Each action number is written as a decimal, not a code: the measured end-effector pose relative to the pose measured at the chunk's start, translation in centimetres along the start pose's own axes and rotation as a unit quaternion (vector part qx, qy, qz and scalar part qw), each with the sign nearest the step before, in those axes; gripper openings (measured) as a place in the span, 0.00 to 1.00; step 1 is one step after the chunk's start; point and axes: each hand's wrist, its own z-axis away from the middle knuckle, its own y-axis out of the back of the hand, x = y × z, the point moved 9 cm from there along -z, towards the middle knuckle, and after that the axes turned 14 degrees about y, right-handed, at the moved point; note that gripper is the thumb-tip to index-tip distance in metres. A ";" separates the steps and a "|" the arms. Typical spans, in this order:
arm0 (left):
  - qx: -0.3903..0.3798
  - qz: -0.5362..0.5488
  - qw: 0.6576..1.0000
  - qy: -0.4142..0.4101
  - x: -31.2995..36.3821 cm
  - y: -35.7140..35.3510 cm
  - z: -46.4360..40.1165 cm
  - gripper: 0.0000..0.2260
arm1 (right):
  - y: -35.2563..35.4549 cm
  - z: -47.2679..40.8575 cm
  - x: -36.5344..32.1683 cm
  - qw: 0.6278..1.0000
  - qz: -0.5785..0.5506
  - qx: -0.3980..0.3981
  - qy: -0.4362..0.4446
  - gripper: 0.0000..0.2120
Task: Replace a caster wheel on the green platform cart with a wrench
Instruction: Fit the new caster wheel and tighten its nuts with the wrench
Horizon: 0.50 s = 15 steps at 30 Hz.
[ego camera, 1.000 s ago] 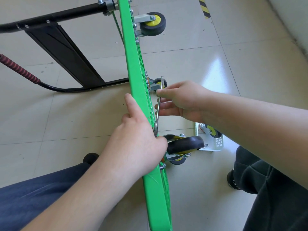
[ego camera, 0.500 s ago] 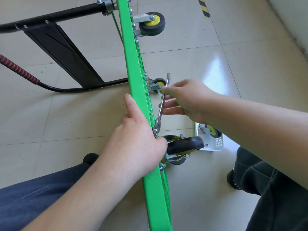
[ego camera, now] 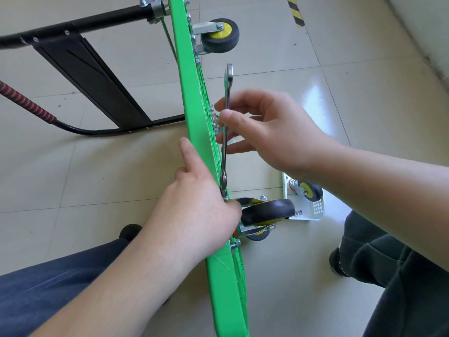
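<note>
The green platform cart (ego camera: 194, 98) stands on its edge on the floor, wheels facing right. A silver wrench (ego camera: 226, 122) runs along its underside, its lower jaw on a bolt beside the near black caster (ego camera: 267, 212). My right hand (ego camera: 269, 132) pinches the wrench's shaft between thumb and fingers. My left hand (ego camera: 194, 210) grips the cart's edge at that caster, index finger stretched along the green deck. Another caster (ego camera: 220, 36) with a yellow hub sits at the far end.
A small white tray (ego camera: 313, 212) on the floor right of the cart holds a loose caster (ego camera: 308, 190) and small nuts. The cart's black folded handle (ego camera: 80, 62) lies to the left, with a red-wrapped bar (ego camera: 26, 103). My legs flank the cart.
The wrench's free end swung out to the right, then back toward the cart and further up. My right hand slid lower along the shaft. My left hand stayed put.
</note>
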 end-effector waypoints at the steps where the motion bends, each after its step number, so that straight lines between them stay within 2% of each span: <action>1: 0.001 0.000 1.000 0.001 0.0 0.0 0.0 0.54 | -0.1 0.2 0.1 1.000 -0.002 -0.006 0.000 0.09; 7: -0.004 -0.001 1.000 0.005 0.0 -0.1 0.0 0.53 | -0.6 0.6 1.6 1.000 -0.006 -0.002 -0.029 0.09; 12: -0.007 0.003 1.000 0.006 0.0 -0.1 0.0 0.53 | -0.3 0.4 4.5 0.989 -0.066 0.053 -0.122 0.08; 15: -0.009 -0.001 1.000 0.006 0.0 -0.1 0.1 0.53 | -0.4 0.4 6.6 0.976 -0.081 0.060 -0.195 0.08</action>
